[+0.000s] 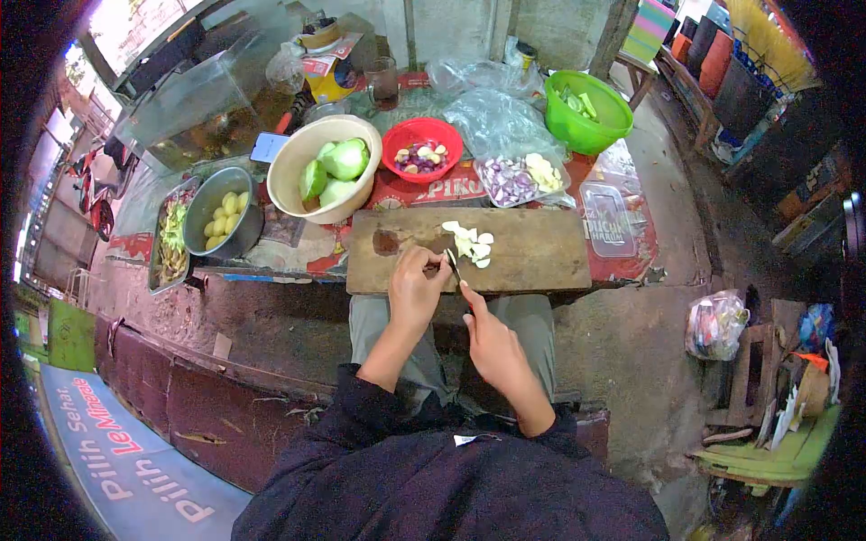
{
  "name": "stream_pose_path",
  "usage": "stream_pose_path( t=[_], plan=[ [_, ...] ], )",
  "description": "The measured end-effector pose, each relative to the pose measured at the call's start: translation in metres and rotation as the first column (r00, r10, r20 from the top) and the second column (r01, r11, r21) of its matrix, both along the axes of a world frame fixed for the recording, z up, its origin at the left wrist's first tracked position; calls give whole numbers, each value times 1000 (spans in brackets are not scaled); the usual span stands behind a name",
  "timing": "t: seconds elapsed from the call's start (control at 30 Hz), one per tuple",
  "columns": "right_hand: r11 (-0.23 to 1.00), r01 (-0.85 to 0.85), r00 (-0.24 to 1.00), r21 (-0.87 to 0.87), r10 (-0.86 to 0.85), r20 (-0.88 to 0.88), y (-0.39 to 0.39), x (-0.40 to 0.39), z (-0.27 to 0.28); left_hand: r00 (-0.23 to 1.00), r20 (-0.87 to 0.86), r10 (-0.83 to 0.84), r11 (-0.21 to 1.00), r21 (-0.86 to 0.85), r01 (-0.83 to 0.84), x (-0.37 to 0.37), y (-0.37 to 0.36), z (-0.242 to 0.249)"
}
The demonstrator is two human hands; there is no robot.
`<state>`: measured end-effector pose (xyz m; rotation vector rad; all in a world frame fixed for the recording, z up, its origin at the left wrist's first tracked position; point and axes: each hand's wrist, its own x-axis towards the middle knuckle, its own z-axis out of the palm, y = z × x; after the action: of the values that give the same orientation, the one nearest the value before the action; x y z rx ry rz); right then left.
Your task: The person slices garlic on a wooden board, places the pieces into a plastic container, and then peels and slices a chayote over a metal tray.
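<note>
My left hand [415, 287] pinches a small pale garlic clove [446, 259] over the front of the wooden chopping board [538, 252]. Gripped in my right hand [498, 347] is a small knife [454, 264], its blade up against the clove and its handle mostly hidden by my fingers. White sliced garlic [469, 242] lies in a loose heap on the board just beyond the blade. Behind the board, a clear plastic tray [561, 200] holds chopped shallots [507, 178] and pale slices. Beside it, a red bowl [393, 144] contains peeled shallots and garlic cloves.
On the table stand a cream basin [280, 180] of green chayote, a grey bowl [194, 212] of small yellowish potatoes, a tray [161, 284] of cut vegetables and a green colander [606, 122]. A clear lid [609, 221] lies right of the board. Plastic bags [496, 117] are behind.
</note>
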<state>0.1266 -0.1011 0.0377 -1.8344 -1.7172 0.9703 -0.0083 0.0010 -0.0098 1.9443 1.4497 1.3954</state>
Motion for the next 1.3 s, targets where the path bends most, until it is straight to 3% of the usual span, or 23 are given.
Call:
stream_pose_path(
  t=[0.3,0.47,0.57,0.8,1.0,1.1,1.3],
  plan=[
    [999,-3,999,-51,6,44,2,-3,6,1000,-16,-10,1000,-21,10,-1,-1,3],
    [997,-12,999,79,15,-34,-1,2,4,999,-43,-5,1000,-2,5,-3,1,0],
    [1000,1,1000,-22,-1,15,0,-5,5,1000,-19,-6,1000,-17,6,-2,0,0],
    [1000,-14,1000,21,14,2,1,2,6,1000,-15,-13,1000,-10,12,-3,1,1],
    [999,4,1000,-50,-4,7,2,-4,0,1000,-19,-4,1000,-11,4,-3,1,-4],
    [999,-13,999,47,15,-39,0,1,1,999,-41,-7,1000,5,8,-5,1,-3],
    [1000,-6,1000,-26,6,-25,0,-4,1,999,-23,-27,999,-28,26,-5,0,-4]
  ],
)
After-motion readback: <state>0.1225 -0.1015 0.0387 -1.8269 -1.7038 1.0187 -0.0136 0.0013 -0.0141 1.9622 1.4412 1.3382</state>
